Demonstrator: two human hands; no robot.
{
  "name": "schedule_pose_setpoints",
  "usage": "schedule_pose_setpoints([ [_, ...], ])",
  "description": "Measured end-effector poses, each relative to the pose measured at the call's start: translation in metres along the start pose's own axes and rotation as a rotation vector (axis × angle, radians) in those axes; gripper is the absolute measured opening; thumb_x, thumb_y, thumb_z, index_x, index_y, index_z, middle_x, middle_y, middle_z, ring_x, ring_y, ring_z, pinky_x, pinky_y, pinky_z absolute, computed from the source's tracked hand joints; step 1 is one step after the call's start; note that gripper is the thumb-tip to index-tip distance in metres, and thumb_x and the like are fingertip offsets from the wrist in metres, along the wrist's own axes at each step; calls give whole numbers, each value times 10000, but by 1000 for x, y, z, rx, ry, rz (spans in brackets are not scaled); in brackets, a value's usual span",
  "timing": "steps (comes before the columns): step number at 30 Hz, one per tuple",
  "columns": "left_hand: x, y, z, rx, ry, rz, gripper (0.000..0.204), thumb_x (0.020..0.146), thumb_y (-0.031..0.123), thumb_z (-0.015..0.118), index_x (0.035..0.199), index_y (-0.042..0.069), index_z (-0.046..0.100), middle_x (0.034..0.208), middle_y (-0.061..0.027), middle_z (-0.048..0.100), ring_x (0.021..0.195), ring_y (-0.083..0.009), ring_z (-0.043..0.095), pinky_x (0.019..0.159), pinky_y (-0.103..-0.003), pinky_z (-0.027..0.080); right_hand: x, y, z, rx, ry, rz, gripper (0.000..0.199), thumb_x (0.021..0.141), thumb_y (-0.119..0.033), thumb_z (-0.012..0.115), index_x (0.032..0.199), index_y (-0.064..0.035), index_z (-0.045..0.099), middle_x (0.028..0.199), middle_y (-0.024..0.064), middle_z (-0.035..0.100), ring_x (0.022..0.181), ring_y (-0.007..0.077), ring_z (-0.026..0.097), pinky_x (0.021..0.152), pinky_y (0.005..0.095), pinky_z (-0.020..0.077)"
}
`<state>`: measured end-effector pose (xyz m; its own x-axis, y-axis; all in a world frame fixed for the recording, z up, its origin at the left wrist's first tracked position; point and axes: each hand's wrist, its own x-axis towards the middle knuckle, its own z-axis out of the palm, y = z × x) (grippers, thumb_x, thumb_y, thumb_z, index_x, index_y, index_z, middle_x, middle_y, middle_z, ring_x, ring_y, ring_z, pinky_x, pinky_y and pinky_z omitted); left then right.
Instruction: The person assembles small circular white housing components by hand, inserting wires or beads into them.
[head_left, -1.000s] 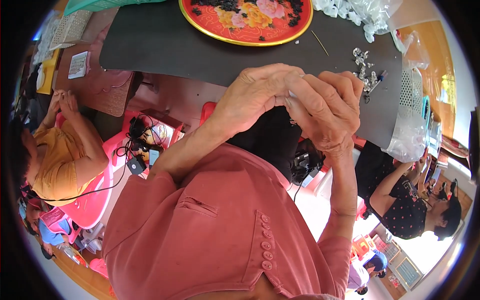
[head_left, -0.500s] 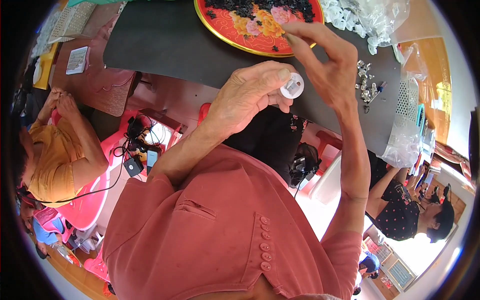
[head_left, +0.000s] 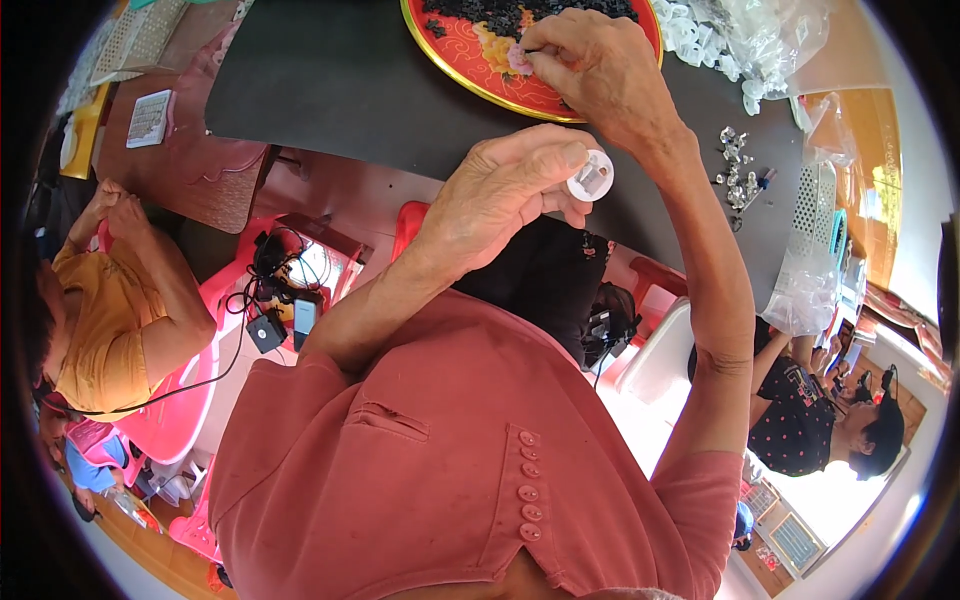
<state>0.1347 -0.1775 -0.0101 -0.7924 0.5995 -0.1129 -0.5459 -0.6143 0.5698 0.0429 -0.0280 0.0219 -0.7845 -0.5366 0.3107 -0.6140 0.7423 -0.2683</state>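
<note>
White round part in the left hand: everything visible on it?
The white round part is disc-like, plastic by its look, with a rim around greyish inner detail and a small reddish-brown spot, perhaps a hole. That face is turned toward the camera. The left hand grips its edge, thumb at upper left; the black table shows behind. Its back is hidden.

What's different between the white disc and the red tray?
The disc is white; the tray is red with flowers. The disc is far smaller than the tray. The disc is held in the left hand, while the tray rests on the table. Both have curved edges.
</note>
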Motion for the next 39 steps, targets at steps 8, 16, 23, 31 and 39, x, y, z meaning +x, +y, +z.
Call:
schedule_pose_setpoints([
  [8, 1, -1, 0, 12, -22, 8, 344, 959, 252, 547, 1120, -50, 587, 947, -95, 610, 793, -153, 588, 728, -301, 512, -2, 2, -2, 161, 31, -51, 69, 774, -112, 636, 819, -64, 658, 759, 92, 630, 727, 297, 616, 651, 405, 486],
  [16, 1, -1, 0, 16, -51, 17, 324, 962, 239, 540, 1103, -48, 593, 953, -96, 604, 806, -151, 585, 736, -304, 513, -1, -1, -2, 156, -1, -60, 61, 759, -77, 635, 815, -54, 639, 752, 82, 631, 731, 287, 620, 649, 393, 493],
  [23, 1, -1, 0, 19, -26, 2, 319, 960, 234, 541, 1099, -48, 594, 947, -98, 604, 796, -155, 589, 743, -306, 518, -3, -6, -4, 234, 46, 19, 90, 760, -59, 645, 849, -71, 648, 751, 72, 666, 707, 240, 647, 634, 350, 514],
  [31, 2, -2, 0, 26, -50, 22, 325, 958, 236, 543, 1106, -50, 587, 939, -97, 605, 786, -156, 591, 723, -303, 518, -6, -1, -1, 282, 37, 133, 114, 756, -75, 662, 869, -59, 661, 722, 103, 668, 634, 229, 657, 582, 308, 512],
  [39, 3, -4, -3, -17, -66, 33, 364, 958, 259, 526, 1144, -54, 529, 960, -154, 611, 756, -181, 584, 681, -299, 499, -17, -5, -11, 412, 124, 239, 121, 790, -77, 675, 909, -55, 689, 713, 65, 664, 668, 128, 645, 627, 265, 511],
])
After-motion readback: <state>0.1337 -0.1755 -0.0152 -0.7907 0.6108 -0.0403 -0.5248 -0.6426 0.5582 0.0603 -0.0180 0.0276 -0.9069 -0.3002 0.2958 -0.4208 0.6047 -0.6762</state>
